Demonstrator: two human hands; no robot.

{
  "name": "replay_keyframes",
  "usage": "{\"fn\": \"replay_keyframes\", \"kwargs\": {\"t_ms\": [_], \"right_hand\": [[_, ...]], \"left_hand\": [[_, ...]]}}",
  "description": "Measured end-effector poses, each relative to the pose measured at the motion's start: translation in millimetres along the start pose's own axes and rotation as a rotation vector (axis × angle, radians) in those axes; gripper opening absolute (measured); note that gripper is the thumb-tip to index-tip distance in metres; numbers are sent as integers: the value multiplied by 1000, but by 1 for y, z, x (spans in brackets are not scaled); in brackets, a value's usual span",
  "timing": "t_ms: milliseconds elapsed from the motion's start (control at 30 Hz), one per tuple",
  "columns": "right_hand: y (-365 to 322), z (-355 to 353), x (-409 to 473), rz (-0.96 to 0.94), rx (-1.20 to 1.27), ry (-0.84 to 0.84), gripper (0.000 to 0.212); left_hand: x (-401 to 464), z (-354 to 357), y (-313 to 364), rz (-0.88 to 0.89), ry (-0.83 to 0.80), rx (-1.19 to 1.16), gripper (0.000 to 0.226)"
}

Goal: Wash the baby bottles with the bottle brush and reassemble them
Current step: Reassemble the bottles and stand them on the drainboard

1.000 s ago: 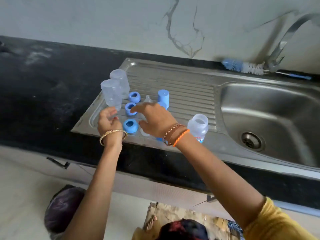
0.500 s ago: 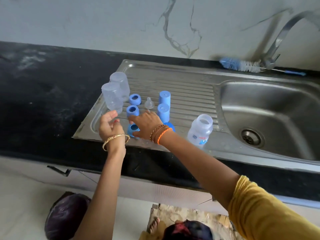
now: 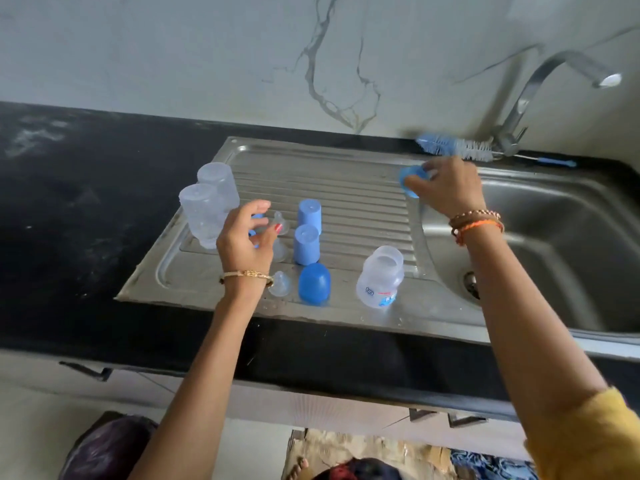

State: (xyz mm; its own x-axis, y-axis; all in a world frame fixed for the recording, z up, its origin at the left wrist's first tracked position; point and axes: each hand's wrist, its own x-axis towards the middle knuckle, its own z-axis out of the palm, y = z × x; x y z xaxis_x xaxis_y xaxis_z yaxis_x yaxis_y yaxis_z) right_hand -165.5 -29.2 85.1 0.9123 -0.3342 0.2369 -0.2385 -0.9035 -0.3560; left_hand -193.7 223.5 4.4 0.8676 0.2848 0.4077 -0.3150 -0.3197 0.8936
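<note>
Bottle parts stand on the steel drainboard [image 3: 346, 168]. Two clear bottles [image 3: 204, 213] stand upside down at its left. Two blue caps [image 3: 306, 244] stand in the middle, with a blue dome cap [image 3: 314, 282] in front of them. Clear teats [image 3: 280, 284] lie beside them. An upright open bottle [image 3: 380, 277] stands near the basin. My right hand [image 3: 446, 187] grips a blue screw ring [image 3: 410, 180] above the drainboard's right end. My left hand [image 3: 246, 237] hovers over the small blue rings, fingers loosely curled, holding nothing. The bottle brush [image 3: 457, 148] lies behind the sink.
The sink basin [image 3: 554, 244] with its drain lies to the right, under a curved tap [image 3: 530, 95]. Black countertop [image 3: 69, 202] stretches left of the drainboard. A dark bag and cardboard lie on the floor below.
My right hand picked a blue screw ring from the front of the drainboard and carried it up and right toward the basin. My left hand lifted slightly near the inverted bottles.
</note>
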Motion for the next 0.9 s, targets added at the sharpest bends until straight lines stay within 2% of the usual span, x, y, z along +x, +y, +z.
{"fn": "replay_keyframes", "kwargs": {"t_ms": [67,100,133,200,267,367,467,533,600,700,767,900], "right_hand": [[-23,-3,-17,-166,233,86,46],[-37,-2,-28,-274,314,57,48],[-53,-1,-39,-373,401,-37,47],[-80,14,-65,-577,431,-227,42],[-97,36,-82,-666,347,-294,40],[-107,61,-91,-656,331,-329,42],[-111,69,-95,-647,369,-379,47],[-110,70,-97,-587,442,-408,54],[-108,70,-98,-525,445,-390,54],[-109,73,-98,-637,-2,-333,42],[-113,79,-103,-745,-226,-336,39],[-118,90,-106,-828,-352,-282,28]], "left_hand": [[3,-3,10,-203,-3,-192,21],[5,-5,17,-377,-53,-350,24],[7,-7,20,-555,-136,-500,31],[12,-16,21,-731,-295,-658,42],[12,-26,18,-758,-363,-705,39],[6,-38,8,-770,-390,-673,22],[4,-47,2,-824,-440,-717,26],[4,-51,0,-862,-410,-715,27],[6,-54,-1,-893,-289,-724,26],[12,-59,-1,-902,-138,-711,27],[15,-61,-1,-898,-116,-729,30],[15,-56,1,-890,-115,-757,41]]}}
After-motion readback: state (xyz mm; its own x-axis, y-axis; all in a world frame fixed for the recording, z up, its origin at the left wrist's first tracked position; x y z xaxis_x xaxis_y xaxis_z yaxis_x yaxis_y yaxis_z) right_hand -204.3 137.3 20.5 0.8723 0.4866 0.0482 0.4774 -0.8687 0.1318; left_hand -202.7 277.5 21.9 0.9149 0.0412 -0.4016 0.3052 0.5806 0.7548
